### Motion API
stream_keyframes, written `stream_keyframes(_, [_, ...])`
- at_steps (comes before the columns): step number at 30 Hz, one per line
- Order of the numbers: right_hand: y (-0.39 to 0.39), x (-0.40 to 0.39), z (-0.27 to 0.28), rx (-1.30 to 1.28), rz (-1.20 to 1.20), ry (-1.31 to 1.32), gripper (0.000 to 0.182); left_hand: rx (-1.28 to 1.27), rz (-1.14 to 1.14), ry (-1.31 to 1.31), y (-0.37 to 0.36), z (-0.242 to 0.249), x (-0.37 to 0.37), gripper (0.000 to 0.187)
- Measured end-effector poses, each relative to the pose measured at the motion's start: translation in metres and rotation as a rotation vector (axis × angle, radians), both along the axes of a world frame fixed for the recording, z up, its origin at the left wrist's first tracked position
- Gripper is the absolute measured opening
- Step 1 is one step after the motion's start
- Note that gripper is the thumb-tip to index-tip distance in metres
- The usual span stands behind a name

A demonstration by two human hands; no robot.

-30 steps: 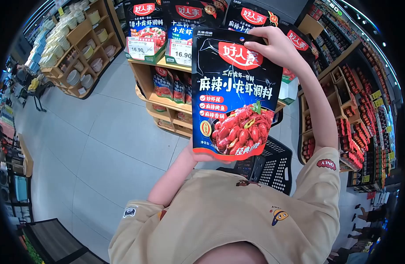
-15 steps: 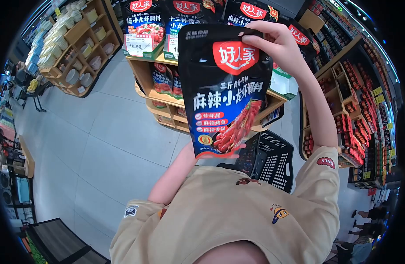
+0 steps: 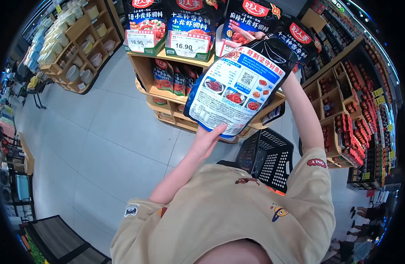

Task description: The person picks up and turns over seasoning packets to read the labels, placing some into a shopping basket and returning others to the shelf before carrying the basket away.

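Note:
A black and blue pouch of crayfish seasoning (image 3: 237, 88) is tilted in front of me, its back panel with small print, food pictures and a square code facing me. My left hand (image 3: 209, 137) grips its bottom edge, thumb on the printed side. My right hand (image 3: 245, 36) is at the top edge; its fingers show past the pouch, while the palm is hidden behind it. Just beyond, similar pouches (image 3: 191, 22) stand in display boxes, with a price card (image 3: 183, 45) reading 16.90 on the front.
Below the display, a wooden shelf unit (image 3: 143, 70) holds more pouches. A black shopping basket (image 3: 273, 160) is beneath my right arm. Shelves of red-packed goods (image 3: 347, 132) run along the right, and a crockery rack (image 3: 86, 53) stands at the left. Grey tiled floor (image 3: 110, 141) lies between.
The pouch has turned from its front to its back and now leans to the right. My left hand has come into view at the bottom edge, and my right hand has gone partly behind the pouch.

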State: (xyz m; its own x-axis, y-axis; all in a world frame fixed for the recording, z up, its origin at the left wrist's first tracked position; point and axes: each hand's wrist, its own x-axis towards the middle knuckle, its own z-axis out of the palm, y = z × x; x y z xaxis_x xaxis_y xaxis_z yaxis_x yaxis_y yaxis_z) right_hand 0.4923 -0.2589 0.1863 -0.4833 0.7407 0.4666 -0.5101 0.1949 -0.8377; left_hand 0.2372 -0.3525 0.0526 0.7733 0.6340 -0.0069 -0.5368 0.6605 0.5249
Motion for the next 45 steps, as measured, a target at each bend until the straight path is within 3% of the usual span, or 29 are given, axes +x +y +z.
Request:
stream_keyframes(1, [0.002,0.001,-0.006,-0.031,0.032,0.035,0.011,0.037,0.111,0.067,-0.001,0.0,0.001,0.049])
stream_keyframes(8, [0.008,0.003,-0.024,-0.097,0.119,0.15,0.017,0.198,0.256,0.242,-0.012,-0.006,0.0,0.054])
stream_keyframes(27, [-0.008,-0.008,-0.017,-0.068,0.193,0.192,0.027,0.196,0.195,0.243,-0.018,-0.011,0.005,0.057])
stream_keyframes(38, [-0.005,-0.001,-0.019,-0.017,0.183,0.103,0.03,0.25,0.181,0.234,-0.02,-0.012,0.007,0.05])
stream_keyframes(39, [0.022,0.022,-0.051,-0.234,0.141,0.215,0.03,0.25,0.18,0.234,-0.02,-0.012,0.007,0.05])
stream_keyframes(41, [0.033,0.026,-0.061,-0.451,0.098,0.326,0.031,0.257,0.201,0.233,-0.021,-0.013,0.008,0.049])
stream_keyframes(45, [0.026,0.018,-0.052,-0.386,0.053,0.27,0.032,0.262,0.196,0.214,-0.022,-0.012,0.007,0.05])
